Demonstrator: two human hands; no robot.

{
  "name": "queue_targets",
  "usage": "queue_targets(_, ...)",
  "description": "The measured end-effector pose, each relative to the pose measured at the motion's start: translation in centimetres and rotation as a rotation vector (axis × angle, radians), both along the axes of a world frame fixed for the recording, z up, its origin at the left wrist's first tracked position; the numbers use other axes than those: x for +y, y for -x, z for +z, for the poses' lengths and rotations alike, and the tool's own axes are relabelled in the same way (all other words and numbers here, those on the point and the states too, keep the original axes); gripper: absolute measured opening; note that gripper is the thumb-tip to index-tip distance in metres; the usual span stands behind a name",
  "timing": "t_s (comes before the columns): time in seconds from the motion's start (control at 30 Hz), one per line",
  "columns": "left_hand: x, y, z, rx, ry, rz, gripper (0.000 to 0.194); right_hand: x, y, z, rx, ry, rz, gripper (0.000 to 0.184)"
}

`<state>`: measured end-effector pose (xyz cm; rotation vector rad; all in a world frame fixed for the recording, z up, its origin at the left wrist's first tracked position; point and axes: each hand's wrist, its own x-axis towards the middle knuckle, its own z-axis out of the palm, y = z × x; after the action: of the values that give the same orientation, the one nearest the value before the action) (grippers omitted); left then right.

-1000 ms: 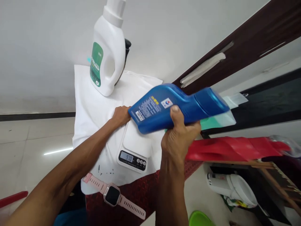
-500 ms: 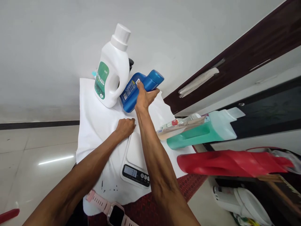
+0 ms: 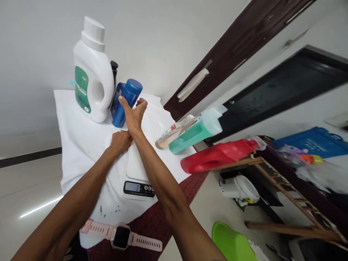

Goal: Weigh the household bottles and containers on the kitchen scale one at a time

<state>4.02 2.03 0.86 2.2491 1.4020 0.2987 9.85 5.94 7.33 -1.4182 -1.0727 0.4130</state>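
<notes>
My right hand point(image 3: 133, 114) is wrapped round a blue bottle point(image 3: 129, 92) with a round blue cap. Its thumb lies on the bottle's front and its fingers curl at the right side. The bottle leans slightly on the white cloth, beside a large white detergent jug point(image 3: 94, 69) with a green label. Close to the far edge of a white kitchen scale point(image 3: 136, 168) rests my left hand point(image 3: 121, 141), closed like a fist. Its fingertips and palm are hidden. The scale's display appears to read 0, and my right forearm covers part of the scale.
A black-capped bottle point(image 3: 114, 69) is behind the jug. At the right stand a clear bottle point(image 3: 172, 132), a green bottle point(image 3: 190, 134) and a red bottle point(image 3: 217, 157). A pink smartwatch point(image 3: 121, 236) lies at the near edge of the white cloth point(image 3: 81, 152).
The blue bottle has become more upright, close beside the jug, with my right hand at it. The scale's display changed from a number in the thirties to 0. The view has swung right.
</notes>
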Motion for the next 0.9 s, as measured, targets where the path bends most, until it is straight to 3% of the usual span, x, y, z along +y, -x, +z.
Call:
queue_targets(0.1, -0.2, 0.0, 0.2, 0.029, -0.039, 0.018, 0.038, -4.9, -3.6, 0.3, -0.194, -0.124, -0.051, 0.091)
queue_targets(0.27, -0.4, -0.1, 0.0, 0.047, -0.055, 0.019, 0.038, -12.1, -11.6, -0.6, -0.523, -0.292, -0.409, 0.073)
queue_targets(0.4, -0.2, -0.2, -0.3, 0.065, -0.066, 0.037, 0.039, -13.4, -15.2, -2.1, -0.506, -0.253, -0.581, 0.062)
queue_targets(0.57, 0.2, -0.2, -0.6, 0.057, -0.079, 0.053, 0.038, -13.3, -17.1, -3.6, -0.431, -0.251, -0.86, 0.064)
queue_targets(0.73, 0.4, -0.5, -0.7, 0.075, -0.092, 0.067, 0.039, -13.7, -17.6, -4.7, -0.162, -0.209, -0.64, 0.075)
queue_targets(0.9, 0.3, -0.5, -0.6, 0.076, -0.083, 0.069, 0.039, -13.2, -17.5, -4.0, -0.149, -0.031, -0.566, 0.089)
